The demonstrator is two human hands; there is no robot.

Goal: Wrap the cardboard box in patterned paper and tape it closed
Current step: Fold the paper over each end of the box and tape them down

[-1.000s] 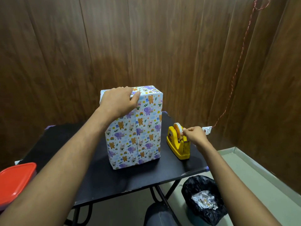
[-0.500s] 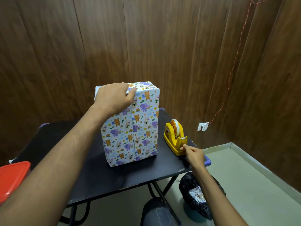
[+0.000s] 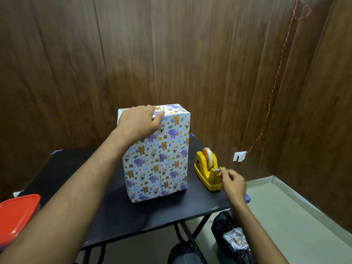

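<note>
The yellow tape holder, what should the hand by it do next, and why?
Probably pull a short strip of tape off the yellow plastic tape dispenser. The right hand has its fingertips at the cutter end, while the left hand presses the folded top of the tall box wrapped in animal-print paper, which seems to await tape.

Plain indoor room: wood-panelled walls, folding table.

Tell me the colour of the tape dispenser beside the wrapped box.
Yellow: the tape dispenser shows clearly in the head view, right of the wrapped box.
</note>
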